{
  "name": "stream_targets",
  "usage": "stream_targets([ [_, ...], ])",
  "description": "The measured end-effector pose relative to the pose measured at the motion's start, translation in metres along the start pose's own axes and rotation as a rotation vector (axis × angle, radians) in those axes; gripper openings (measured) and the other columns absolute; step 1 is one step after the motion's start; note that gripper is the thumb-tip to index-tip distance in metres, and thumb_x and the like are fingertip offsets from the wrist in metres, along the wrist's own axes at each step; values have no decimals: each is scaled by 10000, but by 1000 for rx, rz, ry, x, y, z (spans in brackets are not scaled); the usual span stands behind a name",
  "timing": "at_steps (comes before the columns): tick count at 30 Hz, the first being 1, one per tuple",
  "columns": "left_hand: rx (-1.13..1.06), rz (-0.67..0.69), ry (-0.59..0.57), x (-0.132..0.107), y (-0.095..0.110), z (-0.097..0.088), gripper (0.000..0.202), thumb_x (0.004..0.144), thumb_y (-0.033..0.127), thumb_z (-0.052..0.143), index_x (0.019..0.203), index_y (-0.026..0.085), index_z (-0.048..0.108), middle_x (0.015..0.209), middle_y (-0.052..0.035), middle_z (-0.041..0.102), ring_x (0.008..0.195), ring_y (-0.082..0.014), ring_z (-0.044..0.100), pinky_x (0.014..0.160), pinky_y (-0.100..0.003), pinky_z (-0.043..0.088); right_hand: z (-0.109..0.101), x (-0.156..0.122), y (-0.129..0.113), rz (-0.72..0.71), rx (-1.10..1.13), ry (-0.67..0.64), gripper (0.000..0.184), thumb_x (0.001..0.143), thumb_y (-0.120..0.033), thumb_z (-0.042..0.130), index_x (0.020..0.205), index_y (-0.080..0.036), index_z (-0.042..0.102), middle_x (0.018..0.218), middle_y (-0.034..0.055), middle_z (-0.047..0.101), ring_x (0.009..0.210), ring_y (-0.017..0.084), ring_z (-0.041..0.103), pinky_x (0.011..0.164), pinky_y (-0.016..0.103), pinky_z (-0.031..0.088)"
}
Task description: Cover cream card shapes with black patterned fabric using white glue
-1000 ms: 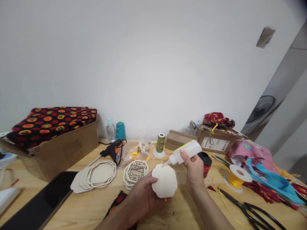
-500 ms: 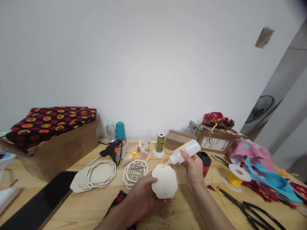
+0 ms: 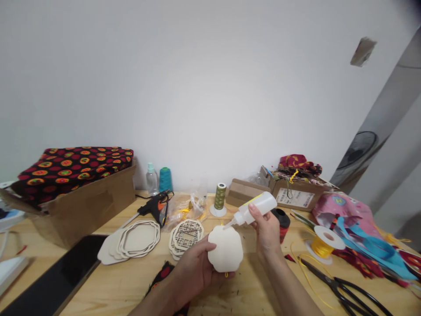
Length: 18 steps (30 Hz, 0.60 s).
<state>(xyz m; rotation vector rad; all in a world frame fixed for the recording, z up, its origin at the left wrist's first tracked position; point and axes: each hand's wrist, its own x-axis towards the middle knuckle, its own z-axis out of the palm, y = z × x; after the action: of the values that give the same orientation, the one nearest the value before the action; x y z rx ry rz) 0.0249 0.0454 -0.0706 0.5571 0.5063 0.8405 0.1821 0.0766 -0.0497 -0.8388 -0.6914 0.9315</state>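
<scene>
1. Pale cream, scallop-edged flat disc [image 3: 226, 250], apparently of thin wood, was held up in the lower middle of the frame, with a small yellow cord loop [image 3: 226, 274] showing at its bottom edge.
2. It looked light and stiff, and probably not slippery; a board of that kind would likely chip or crack sooner than bend, so gentle pressure seemed enough.
3. Its rim seemed the best place to take hold, along the left or lower edge, since that left most of the broad front face free.
4. The left hand [image 3: 197, 270] pinched it there: the thumb pressed on the face near the left edge, while the fingers lay behind and beneath, mostly hidden, so their exact spread could not be told.
5. The right hand [image 3: 268, 235] was closed round a translucent white plastic squeeze bottle [image 3: 259, 206] with a narrow nozzle, right of the disc. The bottle tilted down towards the left, its tip at the disc's upper edge; whether it touched the surface or hung just above could not be made out.
6. The bottle's wall looked soft, likely to give under a hard squeeze, so a light hold round its body seemed best.
</scene>
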Motion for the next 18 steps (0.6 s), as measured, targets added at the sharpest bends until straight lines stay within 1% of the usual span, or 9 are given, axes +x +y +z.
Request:
stream_targets([
  [6, 7, 3, -2, 0, -1, -1, 386, 750, 128, 403, 1134, 143, 435, 859, -97, 663, 675, -224, 620, 575, -349, 454, -1, 0, 0, -7, -5, 4, 313, 534, -275, 744, 763, -112, 607, 698, 20, 672, 630, 178, 627, 594, 287, 495],
  [10, 6, -2, -3, -1, -2, -3, 405, 750, 134, 405, 1155, 147, 417, 863, -96, 666, 679, -225, 621, 594, -360, 456, -1, 1, 0, -13, -11, 3, 324, 521, -250, 751, 777, -113, 607, 705, 18, 670, 656, 185, 629, 619, 290, 493],
  [14, 3, -9, -4, -1, -1, -3, 415, 752, 153, 419, 1167, 161, 417, 876, -98, 664, 713, -232, 624, 623, -374, 462, -1, 2, 1, -18, -20, 6, 313, 537, -264, 740, 773, -109, 606, 711, 29, 672, 656, 194, 629, 599, 297, 492],
  [18, -1, -15, -2, -1, 0, -1, 405, 748, 152, 422, 1153, 156, 436, 892, -103, 662, 709, -230, 628, 601, -354, 463, -3, 3, 3, -36, -23, 6, 286, 518, -220, 745, 741, -124, 593, 657, 1, 662, 666, 196, 628, 612, 293, 490],
])
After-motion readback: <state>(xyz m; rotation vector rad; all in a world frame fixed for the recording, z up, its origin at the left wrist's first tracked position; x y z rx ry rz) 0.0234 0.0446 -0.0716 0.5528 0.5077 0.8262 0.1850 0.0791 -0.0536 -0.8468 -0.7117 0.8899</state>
